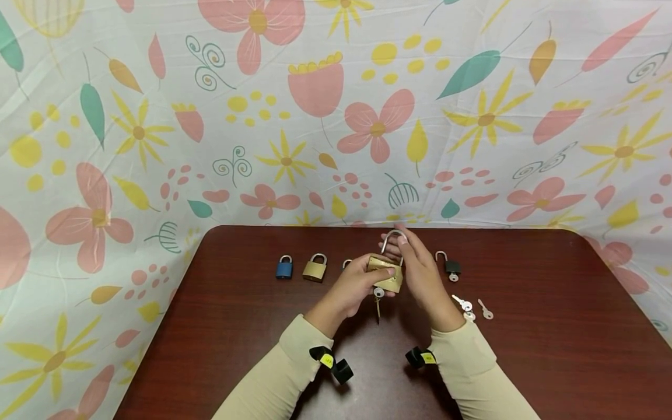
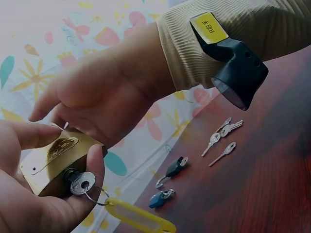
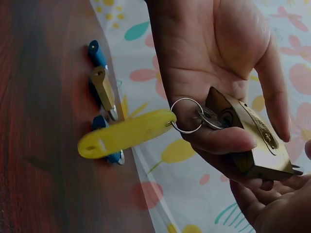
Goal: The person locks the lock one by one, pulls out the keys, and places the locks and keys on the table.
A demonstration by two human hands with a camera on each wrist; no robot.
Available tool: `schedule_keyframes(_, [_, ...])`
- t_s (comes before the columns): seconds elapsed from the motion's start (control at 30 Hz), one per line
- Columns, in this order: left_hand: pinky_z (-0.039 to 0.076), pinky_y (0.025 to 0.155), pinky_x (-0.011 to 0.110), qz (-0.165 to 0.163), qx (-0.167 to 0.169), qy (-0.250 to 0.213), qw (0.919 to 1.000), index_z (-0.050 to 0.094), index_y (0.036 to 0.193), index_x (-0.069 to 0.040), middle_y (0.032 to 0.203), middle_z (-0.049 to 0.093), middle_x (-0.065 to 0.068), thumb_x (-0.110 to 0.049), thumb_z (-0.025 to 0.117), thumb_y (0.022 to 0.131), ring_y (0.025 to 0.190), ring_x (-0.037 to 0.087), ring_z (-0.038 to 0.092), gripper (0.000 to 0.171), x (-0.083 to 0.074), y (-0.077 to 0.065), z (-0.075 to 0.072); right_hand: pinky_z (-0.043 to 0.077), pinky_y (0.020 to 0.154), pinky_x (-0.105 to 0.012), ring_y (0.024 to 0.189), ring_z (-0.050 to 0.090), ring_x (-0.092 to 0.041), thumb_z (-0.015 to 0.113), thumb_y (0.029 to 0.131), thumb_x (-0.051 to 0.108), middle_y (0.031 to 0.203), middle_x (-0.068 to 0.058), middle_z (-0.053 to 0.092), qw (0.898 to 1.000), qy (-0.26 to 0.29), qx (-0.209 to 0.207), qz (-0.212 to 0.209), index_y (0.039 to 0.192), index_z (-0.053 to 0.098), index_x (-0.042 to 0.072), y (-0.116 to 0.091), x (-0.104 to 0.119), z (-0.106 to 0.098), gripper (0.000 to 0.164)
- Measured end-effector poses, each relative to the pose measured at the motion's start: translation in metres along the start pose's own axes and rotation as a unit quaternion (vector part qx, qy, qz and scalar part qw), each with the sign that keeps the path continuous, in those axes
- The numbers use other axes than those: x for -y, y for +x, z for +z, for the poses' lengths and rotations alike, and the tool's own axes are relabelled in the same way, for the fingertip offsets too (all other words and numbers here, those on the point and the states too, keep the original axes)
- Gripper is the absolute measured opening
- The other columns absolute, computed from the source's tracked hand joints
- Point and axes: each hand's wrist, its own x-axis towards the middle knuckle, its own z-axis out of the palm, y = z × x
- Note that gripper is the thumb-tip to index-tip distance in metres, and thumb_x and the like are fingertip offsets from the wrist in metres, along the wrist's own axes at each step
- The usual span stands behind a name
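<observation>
My left hand grips a large brass padlock by its body, thumb lying across the front face. A silver key sits in the keyhole at the padlock's bottom. From its ring hangs a yellow key tag. The steel shackle rises tall above the body. My right hand is at the shackle, with its thumb against the bend and its fingers behind. In the right wrist view, the right fingers lie close to the shackle end.
To the left on the table stand a blue padlock and a brass one; another is mostly hidden by my left hand. Right of my hands lie a black padlock with a raised shackle and several loose keys. Patterned cloth hangs behind.
</observation>
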Motion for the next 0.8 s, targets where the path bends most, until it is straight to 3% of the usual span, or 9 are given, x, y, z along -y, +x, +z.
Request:
schedule_keyframes(0.23, [0.06, 0.071, 0.031, -0.002, 0.008, 0.01, 0.9999, 0.055, 0.125, 0.004, 0.103, 0.068, 0.005, -0.005, 0.062, 0.096, 0.08, 0.013, 0.069, 0.031, 0.0021, -0.0011, 0.0006, 0.052, 0.1, -0.023, 0.118, 0.067, -0.017, 0.031, 0.112, 0.036, 0.136, -0.024, 0.06, 0.999, 0.034, 0.011, -0.026, 0.152, 0.041, 0.01, -0.0002, 0.0004, 0.0017, 0.049])
schedule_keyframes(0.4, [0.06, 0.072, 0.033, 0.0, 0.022, 0.02, 0.9996, 0.057, 0.126, 0.003, 0.102, 0.069, 0.004, -0.006, 0.062, 0.096, 0.081, 0.014, 0.069, 0.031, 0.0049, -0.001, 0.0009, 0.054, 0.098, -0.026, 0.114, 0.069, -0.016, 0.033, 0.112, 0.034, 0.124, -0.006, 0.068, 0.998, 0.051, 0.01, -0.039, 0.144, 0.047, 0.005, 0.0, 0.0002, 0.0031, 0.046])
schedule_keyframes(0.63, [0.061, 0.077, 0.046, -0.002, 0.048, 0.058, 0.9972, 0.065, 0.119, 0.005, 0.089, 0.071, -0.001, -0.01, 0.062, 0.098, 0.074, 0.013, 0.069, 0.026, 0.0053, -0.0003, 0.002, 0.057, 0.095, -0.031, 0.107, 0.072, -0.022, 0.036, 0.111, 0.035, 0.121, -0.016, 0.071, 0.994, 0.1, 0.008, -0.047, 0.129, 0.053, 0.002, -0.0012, 0.0011, 0.0026, 0.041])
schedule_keyframes(0.8, [0.059, 0.081, 0.055, -0.008, 0.061, 0.082, 0.9948, 0.066, 0.119, 0.002, 0.089, 0.07, 0.0, -0.016, 0.062, 0.101, 0.075, 0.015, 0.069, 0.026, 0.0042, -0.0012, 0.0026, 0.057, 0.094, -0.033, 0.105, 0.073, -0.027, 0.035, 0.112, 0.031, 0.117, -0.012, 0.074, 0.989, 0.136, 0.013, -0.053, 0.125, 0.049, -0.007, -0.0021, 0.0, 0.0025, 0.042])
